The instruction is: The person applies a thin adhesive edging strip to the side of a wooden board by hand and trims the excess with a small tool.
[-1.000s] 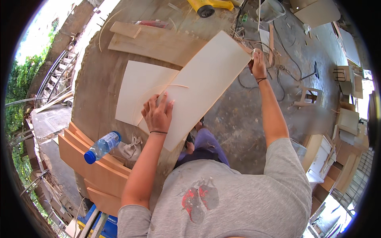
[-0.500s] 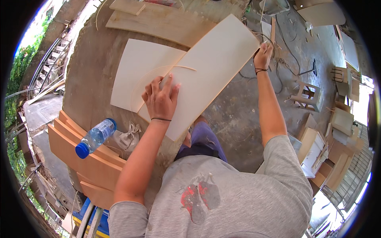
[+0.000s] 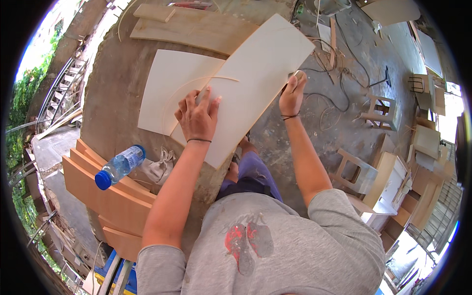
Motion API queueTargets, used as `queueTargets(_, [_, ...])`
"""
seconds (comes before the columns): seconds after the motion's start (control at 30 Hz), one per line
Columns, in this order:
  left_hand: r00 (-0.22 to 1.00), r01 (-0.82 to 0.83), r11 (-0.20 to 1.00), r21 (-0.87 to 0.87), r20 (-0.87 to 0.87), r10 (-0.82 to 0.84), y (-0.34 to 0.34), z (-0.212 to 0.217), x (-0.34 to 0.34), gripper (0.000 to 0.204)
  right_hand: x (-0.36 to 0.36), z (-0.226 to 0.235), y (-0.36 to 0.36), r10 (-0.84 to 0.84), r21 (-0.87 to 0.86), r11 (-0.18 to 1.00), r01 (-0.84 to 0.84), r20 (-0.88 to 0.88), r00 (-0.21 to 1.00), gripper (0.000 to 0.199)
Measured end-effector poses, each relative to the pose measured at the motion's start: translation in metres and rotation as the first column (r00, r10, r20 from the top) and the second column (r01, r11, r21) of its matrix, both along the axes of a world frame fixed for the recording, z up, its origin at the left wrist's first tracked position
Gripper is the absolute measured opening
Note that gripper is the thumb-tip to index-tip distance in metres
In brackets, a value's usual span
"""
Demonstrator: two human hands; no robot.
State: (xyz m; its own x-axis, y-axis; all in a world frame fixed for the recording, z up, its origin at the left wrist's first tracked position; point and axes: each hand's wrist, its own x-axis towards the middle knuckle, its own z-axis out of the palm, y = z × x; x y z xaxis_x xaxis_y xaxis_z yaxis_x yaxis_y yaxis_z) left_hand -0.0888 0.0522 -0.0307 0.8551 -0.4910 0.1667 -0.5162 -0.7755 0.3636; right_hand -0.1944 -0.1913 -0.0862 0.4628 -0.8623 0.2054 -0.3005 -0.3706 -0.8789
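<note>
The person leans over a round table (image 3: 113,98) and works on a long pale panel (image 3: 255,73). The panel lies slanted on the table, its near end over the table's near edge and its far end pointing to the far right. It rests partly on top of a second pale sheet (image 3: 172,83), which lies flat at its left side and has a thin curved line across it.

The left hand (image 3: 199,115) lies flat on the panel near its left edge, the fingers spread and pressing down; it closes around nothing. The right hand (image 3: 292,93) is at the right long edge of the panel, about the middle of that edge. Its fingers are curled closed around a small object that touches the edge, but the object is too much hidden to say what it is.

On the far side of the table lie some darker boards (image 3: 196,29). To the near left, a stack of brown boards (image 3: 103,191) stands beside the table, and a clear plastic bottle (image 3: 120,166) with a blue cap lies on top of them. Just beside the bottle is a small cloth bag (image 3: 160,169). On the floor to the right, cables (image 3: 344,83) run across the concrete, and a few small wooden stools (image 3: 376,108) stand well apart from the table.
</note>
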Motion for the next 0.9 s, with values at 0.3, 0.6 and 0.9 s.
queueTargets(0.3, [0.983, 0.171, 0.98, 0.102, -0.076, -0.164, 0.001, 0.003, -0.035, 0.061, 0.028, 0.007, -0.04, 0.147, -0.042, 0.988, -0.151, -0.083, 0.986, 0.049])
queueTargets(0.6, [0.994, 0.104, 0.99, 0.091, -0.035, -0.102, -0.004, -0.002, -0.039, 0.057, 0.016, 0.015, -0.007, 0.154, 0.009, 0.988, -0.154, -0.068, 0.986, 0.049])
queueTargets(0.9, [0.998, 0.066, 0.994, 0.082, -0.007, -0.066, -0.005, -0.003, -0.041, 0.054, -0.048, 0.018, 0.085, 0.178, 0.091, 0.982, -0.169, -0.114, 0.977, 0.051])
